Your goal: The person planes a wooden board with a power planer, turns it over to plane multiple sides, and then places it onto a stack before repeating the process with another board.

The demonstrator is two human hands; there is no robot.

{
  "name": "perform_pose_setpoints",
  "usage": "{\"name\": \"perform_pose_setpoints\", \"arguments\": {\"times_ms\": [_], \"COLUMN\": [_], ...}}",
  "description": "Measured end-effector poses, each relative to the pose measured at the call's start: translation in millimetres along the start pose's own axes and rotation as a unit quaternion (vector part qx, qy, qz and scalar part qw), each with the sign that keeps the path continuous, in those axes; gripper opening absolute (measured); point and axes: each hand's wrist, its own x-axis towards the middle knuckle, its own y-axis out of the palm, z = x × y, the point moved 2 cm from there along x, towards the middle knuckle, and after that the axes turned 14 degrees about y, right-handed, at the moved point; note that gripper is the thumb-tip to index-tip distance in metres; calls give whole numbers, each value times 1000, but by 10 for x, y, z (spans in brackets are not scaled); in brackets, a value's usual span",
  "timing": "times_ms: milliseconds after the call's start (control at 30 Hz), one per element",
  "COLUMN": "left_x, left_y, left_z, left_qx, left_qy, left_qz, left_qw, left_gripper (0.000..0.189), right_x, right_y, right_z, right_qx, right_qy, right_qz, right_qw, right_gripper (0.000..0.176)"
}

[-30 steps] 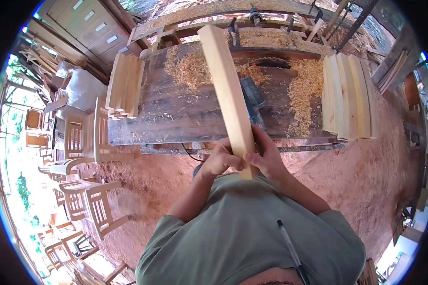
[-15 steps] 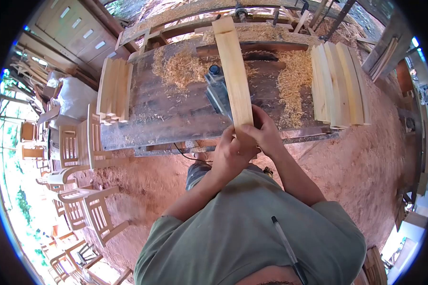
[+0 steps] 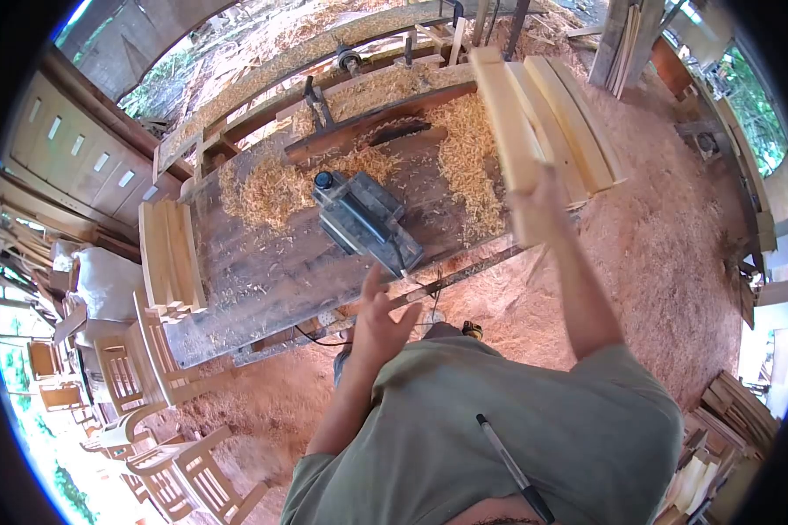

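My right hand (image 3: 538, 206) is closed round the lower end of a pale wooden board (image 3: 503, 122), which is over the left side of the board stack (image 3: 573, 131) at the workbench's right end. My left hand (image 3: 381, 319) is empty, its fingers apart, just in front of the bench's near edge. Beyond it a dark electric planer (image 3: 363, 223) rests on the brown workbench (image 3: 254, 293), with its cord near the edge. Curly wood shavings (image 3: 276, 192) lie behind the planer and to its right.
Another stack of boards (image 3: 171, 254) sits at the bench's left end. Wooden chairs (image 3: 188, 481) stand on the left. A rail with clamps (image 3: 350, 61) runs behind the bench. More wood pieces (image 3: 700, 472) lie at lower right.
The board has moved from the middle to the right-hand stack in my right hand. My left hand has let go of it and opened. The view has turned, and the planer is now uncovered.
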Motion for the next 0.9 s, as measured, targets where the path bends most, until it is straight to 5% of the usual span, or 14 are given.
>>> {"name": "perform_pose_setpoints", "arguments": {"times_ms": [133,200,333,433,500,567,700,800,867,900], "left_x": [-56,-147,-211,-345,-462,-422,-646,-697,-596,-612], "left_y": [-226,-338,-684,-1255,-1727,-2285,-3295,-4014,-4436,-4595], "left_z": [231,346,600,1037,1354,1353,2161,2690,2989,3251], "left_qx": [40,64,71,149,226,191,326,326,315,341], "left_qy": [-25,-45,-89,-99,-134,-227,-233,-270,-389,-370], "left_qz": [-52,-56,-129,-180,-208,-241,-297,-344,-321,-305], "left_qw": [998,995,985,967,942,924,866,838,804,808], "left_gripper": [40,40,45,52,56,47,55,66,56,47], "right_x": [769,987,1071,1442,1395,1395,1016,430,92,-81], "right_y": [-618,-621,-561,-530,-590,-574,-203,698,1404,1695], "right_z": [32,-206,-389,-801,-657,-566,-207,173,425,617], "right_qx": [-216,-324,-368,-384,-264,-289,-291,-116,-21,-33], "right_qy": [-15,92,46,-106,-77,-48,-88,-85,-85,-96], "right_qz": [-68,-98,-121,-130,-105,-99,-175,-25,114,172], "right_qw": [974,936,921,908,956,951,936,989,990,980], "right_gripper": [80,81,75,69,70,64,54,50,52,53]}}
